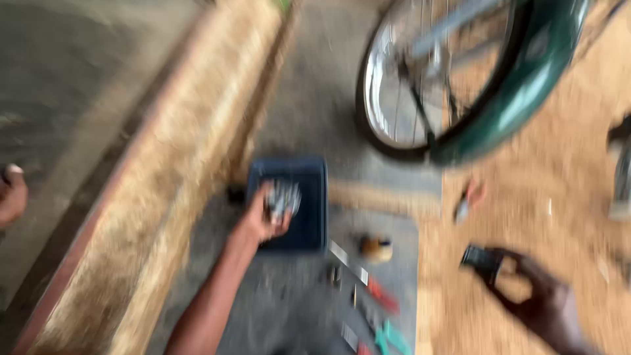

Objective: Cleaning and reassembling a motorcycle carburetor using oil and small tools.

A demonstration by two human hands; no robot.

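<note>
At the far left edge I see part of another person's foot (11, 194) on the grey ground, well apart from my work. Next comes a long sandy kerb (190, 164) running diagonally up the frame. Just right of it my left hand (266, 217) reaches out over a dark blue tray (309, 177) that sits on the concrete, and its fingers are curled around a greyish metal bundle (284, 197); the blur keeps me from telling what that bundle is. Below the tray, on the concrete, lie scattered tools: a small round brownish object (376, 248), a red-handled tool (378, 292) and a teal-handled tool (391, 336) near the bottom edge. Above them stands a bicycle wheel (420, 72) with shiny spokes, beside a green frame part (526, 92). Another red-handled tool (468, 199) lies on the sandy ground right of the slab. Farthest right, my right hand (542, 299) hovers over the sand, thumb and fingers pinched on a small dark object (481, 258).
</note>
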